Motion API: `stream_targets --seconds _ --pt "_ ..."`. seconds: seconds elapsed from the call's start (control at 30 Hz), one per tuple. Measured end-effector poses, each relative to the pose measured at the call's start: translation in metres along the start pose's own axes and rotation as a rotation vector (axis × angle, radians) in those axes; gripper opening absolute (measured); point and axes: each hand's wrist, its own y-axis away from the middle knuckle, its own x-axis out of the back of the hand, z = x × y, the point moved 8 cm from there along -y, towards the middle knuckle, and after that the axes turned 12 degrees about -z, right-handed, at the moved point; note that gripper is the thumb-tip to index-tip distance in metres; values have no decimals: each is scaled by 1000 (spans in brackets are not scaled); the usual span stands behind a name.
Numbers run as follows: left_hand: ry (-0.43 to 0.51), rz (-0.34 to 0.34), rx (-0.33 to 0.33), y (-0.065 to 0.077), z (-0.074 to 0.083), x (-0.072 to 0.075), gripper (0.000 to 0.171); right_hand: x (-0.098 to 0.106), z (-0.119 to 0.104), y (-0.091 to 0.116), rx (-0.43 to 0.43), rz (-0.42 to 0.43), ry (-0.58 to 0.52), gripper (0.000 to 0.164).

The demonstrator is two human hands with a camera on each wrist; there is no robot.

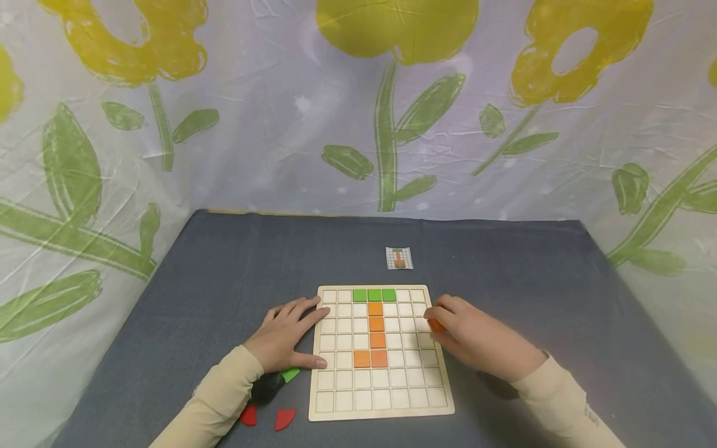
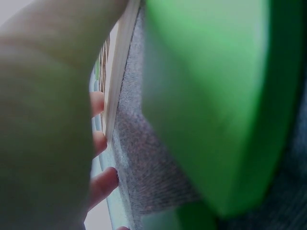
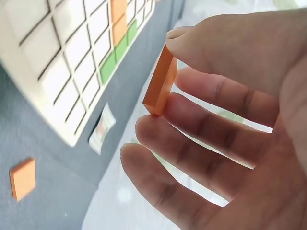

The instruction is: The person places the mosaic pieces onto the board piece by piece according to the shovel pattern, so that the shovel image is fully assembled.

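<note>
A square wooden grid board (image 1: 382, 398) lies on the table. Three green tiles (image 1: 374, 295) fill the middle of its far row. Below them runs a column of orange tiles (image 1: 377, 324), with one more orange tile (image 1: 361, 359) left of its lowest piece. My left hand (image 1: 282, 336) rests at the board's left edge, fingers extended and spread. Past the right edge, my right hand (image 1: 476, 339) pinches an orange square tile (image 3: 160, 81) between thumb and fingertips. The right wrist view also shows a loose orange tile (image 3: 23, 178) on the table.
Behind the board lies a small card (image 1: 399, 258) printed with a coloured grid pattern. Red quarter-round pieces (image 1: 284, 419) and a green piece (image 1: 290, 374) lie left of the board, near my left wrist. A flowered curtain (image 1: 269, 155) hangs behind the dark tabletop (image 1: 269, 255).
</note>
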Motion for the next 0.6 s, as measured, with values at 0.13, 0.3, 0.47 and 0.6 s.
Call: stream_targets --seconds 0.13,0.3,0.47,0.6 --pt "0 -4 -1 0 0 -1 88 -3 -9 -2 26 3 -17 25" --pt "8 2 -8 1 -2 -2 88 -10 -21 -5 52 0 -7 25" --pt "1 25 -17 1 -3 -3 89 -20 -33 -10 115 -4 -23 27" --pt "-8 25 -10 0 -3 -2 89 -34 -37 -15 137 -43 -73 26"
